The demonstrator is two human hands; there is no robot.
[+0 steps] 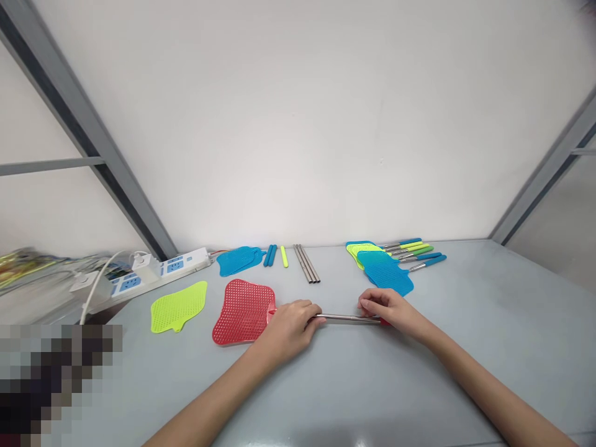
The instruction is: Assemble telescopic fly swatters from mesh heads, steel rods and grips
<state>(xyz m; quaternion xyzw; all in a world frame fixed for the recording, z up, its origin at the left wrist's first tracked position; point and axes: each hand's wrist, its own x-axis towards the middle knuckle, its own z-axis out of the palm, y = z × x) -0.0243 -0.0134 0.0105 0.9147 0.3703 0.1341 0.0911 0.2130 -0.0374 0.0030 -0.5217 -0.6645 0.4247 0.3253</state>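
A fly swatter with a red perforated head (pixel 244 311) lies across the front of the table, head to the left. My left hand (pixel 294 323) is closed around the joint between that head and the metal rod (pixel 348 318). At the rod's other end, my right hand (pixel 388 310) has its fingers curled over a red handle (pixel 384 322), of which only a little shows. Left of the red head lies a loose yellow-green swatter head (pixel 179 307). Behind it are overlapping blue swatter heads (pixel 239 261).
Blue handles (pixel 270 255), a yellow handle (pixel 284 256) and several metal rods (pixel 307 264) lie along the back. Swatters with handles, topped by a blue one (pixel 386 273), are piled back right. A power strip (pixel 162 276) with plugs borders the left; a white wall stands behind.
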